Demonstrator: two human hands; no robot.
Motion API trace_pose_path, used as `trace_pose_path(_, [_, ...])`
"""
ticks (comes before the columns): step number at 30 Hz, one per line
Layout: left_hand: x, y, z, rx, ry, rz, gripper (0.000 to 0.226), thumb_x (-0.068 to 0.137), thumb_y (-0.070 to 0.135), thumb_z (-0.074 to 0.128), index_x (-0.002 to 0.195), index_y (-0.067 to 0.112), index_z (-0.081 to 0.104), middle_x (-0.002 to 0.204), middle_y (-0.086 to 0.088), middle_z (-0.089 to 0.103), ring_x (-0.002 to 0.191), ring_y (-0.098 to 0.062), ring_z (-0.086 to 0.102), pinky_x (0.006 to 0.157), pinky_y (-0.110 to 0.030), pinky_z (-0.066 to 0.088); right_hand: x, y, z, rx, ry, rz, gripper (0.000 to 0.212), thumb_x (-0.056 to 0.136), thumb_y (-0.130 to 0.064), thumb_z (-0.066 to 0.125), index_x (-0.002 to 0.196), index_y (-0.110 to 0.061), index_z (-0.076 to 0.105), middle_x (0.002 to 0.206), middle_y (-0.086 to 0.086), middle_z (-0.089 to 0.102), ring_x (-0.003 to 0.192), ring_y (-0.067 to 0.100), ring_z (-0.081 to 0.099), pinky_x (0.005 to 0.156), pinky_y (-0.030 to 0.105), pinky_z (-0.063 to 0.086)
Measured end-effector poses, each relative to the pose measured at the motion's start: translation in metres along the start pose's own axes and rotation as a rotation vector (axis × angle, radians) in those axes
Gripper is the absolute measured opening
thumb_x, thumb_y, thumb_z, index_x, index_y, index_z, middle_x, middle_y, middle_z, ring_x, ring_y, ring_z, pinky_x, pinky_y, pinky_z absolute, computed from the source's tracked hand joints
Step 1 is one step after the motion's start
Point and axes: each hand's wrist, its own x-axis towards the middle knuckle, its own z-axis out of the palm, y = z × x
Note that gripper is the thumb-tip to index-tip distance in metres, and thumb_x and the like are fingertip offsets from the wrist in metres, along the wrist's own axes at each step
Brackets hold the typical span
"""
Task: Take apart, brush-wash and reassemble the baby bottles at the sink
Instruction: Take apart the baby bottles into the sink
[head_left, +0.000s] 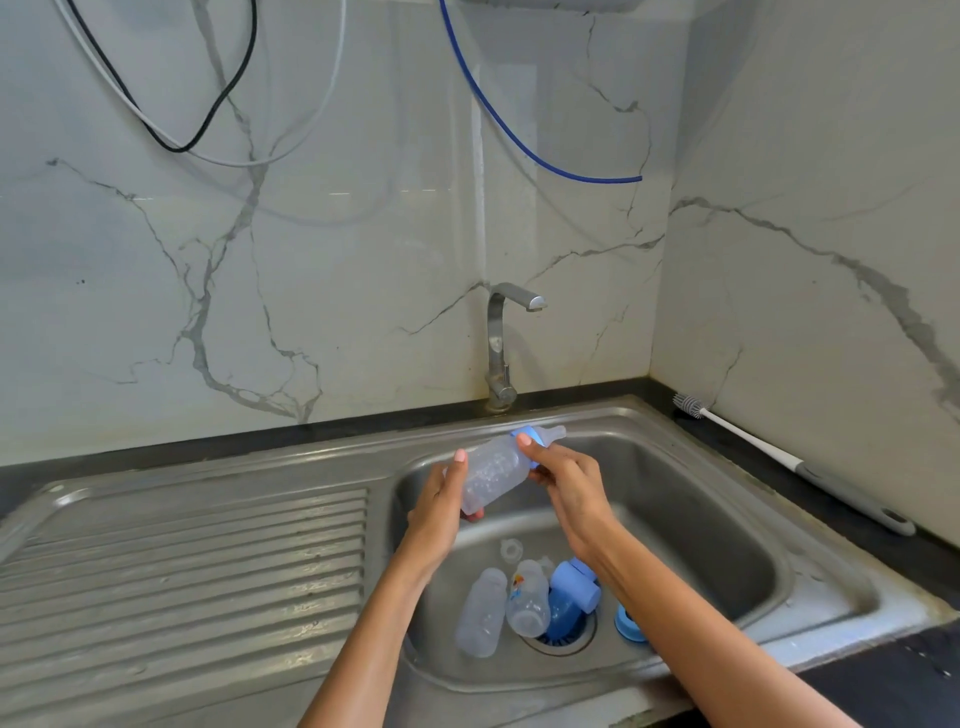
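The sink (727, 519) is brushed steel with a dull shine, and its draining board (182, 571) has pressed ridges. The tap (501, 343) is polished metal with some stains near its base. The held bottle (493, 475) is cloudy, half-clear plastic with a matt blue plastic ring (532, 434) and a soft clear teat (556, 432). The wall panels (311, 260) look like glossy marble with grey veins. The tabletop (857, 519) is dark and speckled. The brush (795, 465) has a white plastic handle with a grey matt grip.
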Motion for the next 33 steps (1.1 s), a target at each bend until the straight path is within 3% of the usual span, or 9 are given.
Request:
trace_pose_path(2, [0.000,-0.002,0.001,-0.014,-0.035,0.006,0.067,0.087,0.067,0.029,0.109,0.012,0.059,0.081,-0.005,0.062,0.068,-0.010,0.058,0.076,-0.030,0.047,0.001,-0.001,0.001,-0.025,-0.020,0.067,0.043,0.085,-0.032,0.070,0.093,0.009,0.066,0.083,0.007,0.069,0.083,0.016,0.061,0.093,0.034,0.048])
trace_pose_path(8, [0.003,0.006,0.000,-0.012,0.022,0.041,0.052,0.104,0.037,0.020,0.076,0.008,0.053,0.059,-0.008,0.050,0.054,-0.012,0.046,0.047,-0.008,0.038,0.000,-0.006,0.003,-0.128,-0.049,-0.012,0.027,0.085,-0.025,0.070,0.073,-0.003,0.058,0.081,0.007,0.067,0.083,0.016,0.062,0.085,0.028,0.047])
trace_pose_path(14, [0.005,0.014,-0.016,-0.197,-0.199,-0.292,0.047,0.102,0.043,0.023,0.095,0.010,0.056,0.055,-0.005,0.048,0.045,-0.013,0.046,0.054,-0.026,0.046,-0.004,-0.018,-0.001,-0.283,-0.212,-0.159,0.005,0.082,-0.011,0.073,0.079,-0.009,0.070,0.075,-0.002,0.071,0.072,0.001,0.064,0.070,0.010,0.046])
trace_pose_path(16, [0.007,0.013,-0.022,-0.287,-0.269,-0.382,0.044,0.101,0.045,0.026,0.096,0.011,0.054,0.057,-0.004,0.048,0.043,-0.013,0.046,0.049,-0.026,0.047,-0.003,-0.022,-0.006,-0.293,-0.321,-0.158,0.028,0.078,-0.011,0.076,0.105,-0.006,0.070,0.099,0.007,0.073,0.092,0.012,0.067,0.081,0.017,0.051])
trace_pose_path(19, [0.010,0.012,-0.021,-0.178,-0.130,-0.328,0.055,0.100,0.053,0.025,0.095,0.009,0.058,0.056,-0.007,0.054,0.047,-0.016,0.054,0.048,-0.021,0.047,0.001,-0.024,-0.014,-0.318,-0.390,-0.032,0.041,0.084,-0.013,0.071,0.124,-0.012,0.061,0.118,0.007,0.068,0.106,0.011,0.065,0.088,0.019,0.051])
trace_pose_path(22, [0.011,0.007,-0.017,-0.021,0.022,-0.096,0.050,0.100,0.049,0.030,0.101,0.008,0.059,0.076,-0.009,0.059,0.060,-0.015,0.054,0.052,-0.015,0.045,0.001,-0.019,-0.013,-0.379,-0.332,0.181,0.057,0.084,-0.055,0.054,0.121,-0.013,0.058,0.119,0.011,0.064,0.106,0.019,0.065,0.085,0.028,0.056])
trace_pose_path(24, [0.011,0.001,-0.014,0.075,0.042,0.011,0.046,0.098,0.052,0.033,0.106,0.013,0.056,0.089,-0.007,0.059,0.068,-0.014,0.056,0.061,-0.021,0.045,0.003,-0.014,-0.011,-0.426,-0.224,0.247,0.068,0.084,-0.070,0.040,0.117,-0.013,0.059,0.104,0.009,0.066,0.087,0.018,0.065,0.071,0.026,0.055])
trace_pose_path(27, [0.009,-0.004,-0.010,0.197,0.044,0.056,0.042,0.097,0.055,0.032,0.102,0.019,0.055,0.092,-0.005,0.057,0.073,-0.014,0.058,0.059,-0.021,0.044,0.008,-0.012,-0.018,-0.347,-0.203,0.266,0.058,0.089,-0.055,0.052,0.114,-0.003,0.061,0.087,0.011,0.066,0.066,0.012,0.059,0.057,0.020,0.051])
trace_pose_path(33, [0.009,-0.006,-0.015,0.125,0.088,-0.067,0.045,0.099,0.052,0.032,0.086,0.015,0.055,0.074,-0.007,0.052,0.060,-0.013,0.051,0.048,-0.019,0.041,0.019,-0.016,-0.039,-0.291,-0.466,0.193,0.044,0.082,-0.004,0.069,0.124,-0.011,0.063,0.127,0.015,0.059,0.114,0.029,0.062,0.094,0.038,0.054])
